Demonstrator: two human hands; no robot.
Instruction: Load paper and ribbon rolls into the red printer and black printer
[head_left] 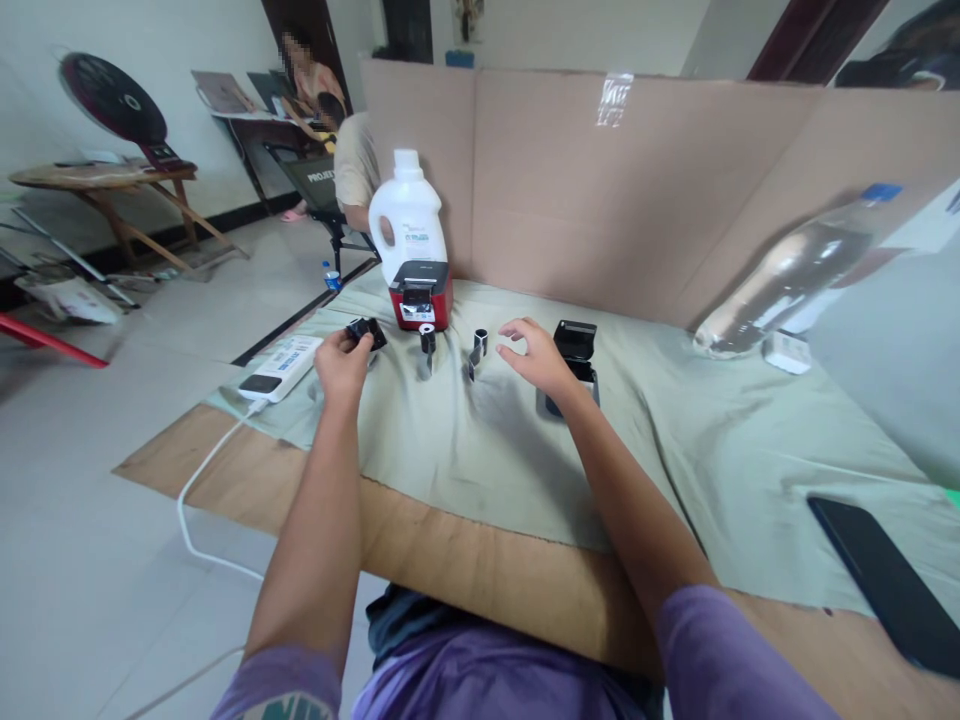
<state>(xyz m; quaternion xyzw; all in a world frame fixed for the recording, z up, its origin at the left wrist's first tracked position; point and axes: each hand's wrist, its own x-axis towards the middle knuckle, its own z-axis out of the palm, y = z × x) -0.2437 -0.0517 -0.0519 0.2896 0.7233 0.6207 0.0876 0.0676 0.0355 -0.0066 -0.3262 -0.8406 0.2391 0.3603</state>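
Observation:
At the left of the cloth, my left hand [345,366] has thumb and fingers closed on a small glossy black piece [367,332], whose exact kind I cannot make out. My right hand [537,355] hovers over the cloth with thumb and fingers apart and nothing between them. Just left of its fingertips stands a small dark roll with a loose strip [478,350]. A second dark roll with a white top [427,343] stands between the hands. Partly behind my right forearm is a black box with its lid raised [576,345].
A red and black box [422,298] stands before a white jug [409,220]. A white power bank [283,368] with a cable lies left. A cardboard panel [570,180] closes the back. A clear bottle [795,270] leans right; a phone [885,580] lies nearer. People sit behind.

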